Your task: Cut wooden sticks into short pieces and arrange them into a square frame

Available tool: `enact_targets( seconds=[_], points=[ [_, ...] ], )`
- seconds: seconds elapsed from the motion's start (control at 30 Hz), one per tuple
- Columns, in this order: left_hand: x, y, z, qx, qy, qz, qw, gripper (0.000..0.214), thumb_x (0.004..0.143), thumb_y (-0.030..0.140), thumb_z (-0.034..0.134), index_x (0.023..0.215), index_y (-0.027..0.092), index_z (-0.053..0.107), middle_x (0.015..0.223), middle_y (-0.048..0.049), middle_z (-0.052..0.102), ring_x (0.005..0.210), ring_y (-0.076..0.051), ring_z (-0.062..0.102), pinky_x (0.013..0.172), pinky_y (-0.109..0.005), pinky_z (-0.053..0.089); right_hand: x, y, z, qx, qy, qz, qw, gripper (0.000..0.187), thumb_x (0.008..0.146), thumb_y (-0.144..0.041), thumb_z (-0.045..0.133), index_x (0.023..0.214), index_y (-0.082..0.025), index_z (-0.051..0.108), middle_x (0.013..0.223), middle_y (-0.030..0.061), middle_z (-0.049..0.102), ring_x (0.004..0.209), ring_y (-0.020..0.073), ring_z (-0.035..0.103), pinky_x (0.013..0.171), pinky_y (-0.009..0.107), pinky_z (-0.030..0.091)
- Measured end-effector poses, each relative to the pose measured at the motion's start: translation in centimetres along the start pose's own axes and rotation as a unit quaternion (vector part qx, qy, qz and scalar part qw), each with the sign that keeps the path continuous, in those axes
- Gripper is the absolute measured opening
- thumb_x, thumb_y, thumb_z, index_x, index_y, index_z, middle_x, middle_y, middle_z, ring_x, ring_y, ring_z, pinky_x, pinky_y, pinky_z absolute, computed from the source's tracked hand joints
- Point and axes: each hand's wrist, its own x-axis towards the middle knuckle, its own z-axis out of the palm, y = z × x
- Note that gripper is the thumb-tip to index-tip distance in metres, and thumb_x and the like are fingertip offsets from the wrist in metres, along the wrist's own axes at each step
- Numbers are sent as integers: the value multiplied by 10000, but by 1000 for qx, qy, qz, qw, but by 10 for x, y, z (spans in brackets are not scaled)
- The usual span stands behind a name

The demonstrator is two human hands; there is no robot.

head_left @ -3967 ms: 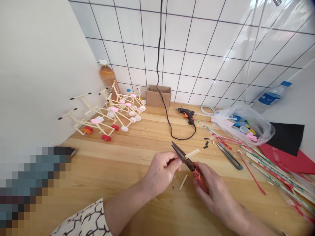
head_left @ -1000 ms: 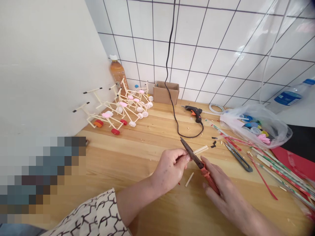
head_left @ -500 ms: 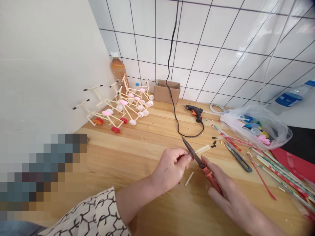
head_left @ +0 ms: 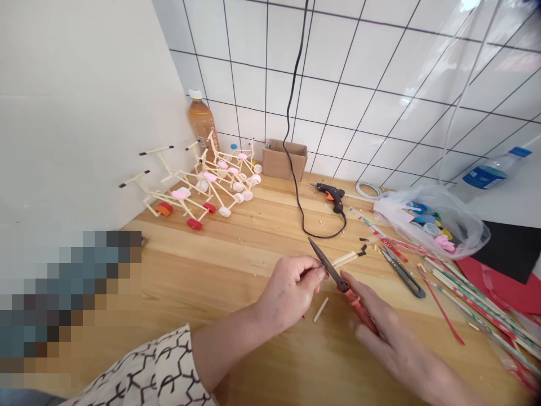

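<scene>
My left hand (head_left: 291, 287) pinches a small piece between thumb and fingertips; most of it is hidden, and it looks like a thin wooden stick. In my right hand (head_left: 380, 321) are scissors (head_left: 329, 265) with dark, rusty blades and orange-red handles. The blades lie close together across the fingertips of my left hand. Just past the blades, two pale wooden sticks (head_left: 345, 259) lie side by side; whether they touch the blades I cannot tell. A short cut stick (head_left: 320, 309) rests on the wooden table (head_left: 203, 270) below my left hand.
Small stick-built tricycles (head_left: 198, 186) stand at the left by a tea bottle (head_left: 202, 119). Behind are a cardboard box (head_left: 285, 160) and a black glue gun (head_left: 332, 196) with its cord. At right lie a bag of bottle caps (head_left: 431, 220), thread snips (head_left: 403, 273) and wrapped chopsticks (head_left: 477, 299).
The view has shifted slightly, so things on the table sit a little further left. Both hands keep the same hold, with the scissors still at the left fingertips.
</scene>
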Motion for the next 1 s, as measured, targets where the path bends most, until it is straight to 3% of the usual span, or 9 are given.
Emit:
enact_targets(
  seconds=[0.17,0.43,0.63,0.83,1.0],
  points=[
    [0,2,0,-3,2,0,1000,315,824,311,445,545,165,439,434,62,335,389,-61,295,404,-199,213,0,-2,-2,2,-7,6,1000,611,813,-193,401,1406,-149,261,1439,137,338,1332,247,295,1065,511,257],
    [2,2,-1,-2,0,-29,1000,322,821,314,443,535,165,439,418,62,347,358,-58,313,390,-195,200,3,-3,-15,70,-45,24,996,642,787,-179,444,1410,-209,289,1415,92,398,1276,267,394,1054,496,292],
    [3,1,-1,-5,3,-42,999,313,814,304,444,535,162,449,422,60,368,356,-57,318,389,-190,205,5,-5,-20,88,-84,61,991,636,799,-212,422,1415,-151,276,1440,109,352,1307,270,341,1078,476,254],
    [3,0,0,2,14,-26,1000,314,815,293,445,530,162,441,414,65,345,361,-56,311,390,-189,206,8,-5,-14,64,-68,45,995,623,813,-237,416,1412,-161,259,1429,116,364,1300,272,345,1075,490,252],
    [3,-3,-1,14,22,-5,1000,315,814,294,445,530,160,439,441,62,347,389,-57,299,396,-192,212,11,-10,-6,5,-26,7,1000,475,832,-190,396,1305,-182,349,1245,125,530,1125,244,515,951,425,409]
  ],
)
